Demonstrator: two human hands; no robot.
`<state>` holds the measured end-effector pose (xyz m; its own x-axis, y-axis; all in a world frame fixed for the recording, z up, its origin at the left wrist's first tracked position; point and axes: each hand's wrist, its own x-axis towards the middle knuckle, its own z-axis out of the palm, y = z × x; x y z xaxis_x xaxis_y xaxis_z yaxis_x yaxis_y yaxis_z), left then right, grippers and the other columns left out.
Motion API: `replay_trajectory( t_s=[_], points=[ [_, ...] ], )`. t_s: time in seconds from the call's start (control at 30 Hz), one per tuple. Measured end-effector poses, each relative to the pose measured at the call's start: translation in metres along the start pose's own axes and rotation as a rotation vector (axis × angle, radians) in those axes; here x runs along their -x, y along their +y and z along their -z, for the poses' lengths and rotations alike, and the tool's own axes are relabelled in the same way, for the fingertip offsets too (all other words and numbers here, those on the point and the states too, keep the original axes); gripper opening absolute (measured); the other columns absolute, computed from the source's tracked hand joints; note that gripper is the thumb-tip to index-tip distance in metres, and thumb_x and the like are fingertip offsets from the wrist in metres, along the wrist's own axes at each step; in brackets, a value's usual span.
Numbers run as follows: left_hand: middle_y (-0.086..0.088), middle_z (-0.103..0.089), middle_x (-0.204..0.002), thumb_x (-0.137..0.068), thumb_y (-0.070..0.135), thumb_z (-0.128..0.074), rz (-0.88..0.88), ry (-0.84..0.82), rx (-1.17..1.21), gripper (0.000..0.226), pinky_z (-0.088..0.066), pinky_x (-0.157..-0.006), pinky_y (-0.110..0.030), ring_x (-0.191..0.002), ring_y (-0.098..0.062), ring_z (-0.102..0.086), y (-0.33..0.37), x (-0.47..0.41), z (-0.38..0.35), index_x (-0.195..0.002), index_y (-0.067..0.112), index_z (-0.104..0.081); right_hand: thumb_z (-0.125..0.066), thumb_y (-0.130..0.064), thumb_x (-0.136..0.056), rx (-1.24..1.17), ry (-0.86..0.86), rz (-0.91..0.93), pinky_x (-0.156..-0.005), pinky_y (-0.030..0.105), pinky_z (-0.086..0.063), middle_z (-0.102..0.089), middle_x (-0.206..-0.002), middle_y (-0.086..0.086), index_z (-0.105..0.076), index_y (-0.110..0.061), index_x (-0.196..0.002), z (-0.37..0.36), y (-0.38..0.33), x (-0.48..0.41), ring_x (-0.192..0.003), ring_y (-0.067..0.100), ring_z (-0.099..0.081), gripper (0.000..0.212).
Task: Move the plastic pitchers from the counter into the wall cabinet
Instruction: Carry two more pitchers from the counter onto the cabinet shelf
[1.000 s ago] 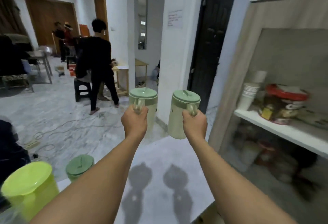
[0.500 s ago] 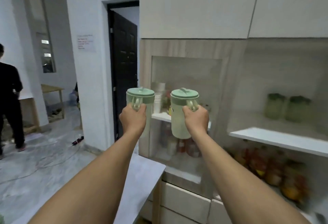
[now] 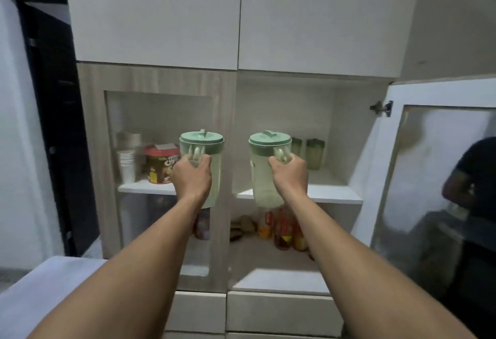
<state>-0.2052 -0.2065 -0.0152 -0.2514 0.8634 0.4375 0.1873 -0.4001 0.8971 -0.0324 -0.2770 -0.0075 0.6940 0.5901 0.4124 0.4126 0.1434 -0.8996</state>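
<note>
Two pitchers, left [image 3: 201, 161] and right [image 3: 264, 166], gripped by left hand [image 3: 192, 174] and right hand [image 3: 288, 174], now carried from bench to before the open shelf [image 3: 332, 193]; placing judged imminent.

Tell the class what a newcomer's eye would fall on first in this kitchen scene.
First, the two pale green pitchers held up side by side at the centre: the left pitcher gripped by the left hand, the right pitcher by the right hand. Behind them stands the cabinet: its right glass door swung open, two green pitchers already at the back of its upper shelf.
</note>
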Motion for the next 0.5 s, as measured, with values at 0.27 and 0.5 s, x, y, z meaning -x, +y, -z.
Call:
replay_trajectory(
  t_s=[0.27,0.5],
  points=[
    [-0.002,-0.064,-0.074,-0.087,0.030,-0.057,-0.005,-0.142,0.081,0.022,-0.043,-0.060,-0.030,-0.067,-0.019,-0.058,0.022,0.031,-0.093,-0.082,0.010,-0.067,-0.065,-0.026,-0.082,0.024,0.135,-0.045,-0.054,0.029,-0.037,-0.061,-0.064,-0.002,-0.060,-0.017,-0.067,0.069,0.036,-0.045,-0.058,0.018,-0.053,0.019],
    [-0.004,-0.066,-0.075,-0.085,0.029,-0.060,-0.008,-0.234,0.147,0.020,-0.046,-0.065,-0.032,-0.073,-0.024,-0.062,0.018,0.009,-0.174,-0.083,0.010,-0.067,-0.067,-0.026,-0.082,0.036,0.231,-0.054,-0.051,0.028,-0.037,-0.061,-0.064,0.000,-0.063,-0.013,-0.068,0.077,0.062,-0.103,-0.056,0.014,-0.051,0.019]
  ],
)
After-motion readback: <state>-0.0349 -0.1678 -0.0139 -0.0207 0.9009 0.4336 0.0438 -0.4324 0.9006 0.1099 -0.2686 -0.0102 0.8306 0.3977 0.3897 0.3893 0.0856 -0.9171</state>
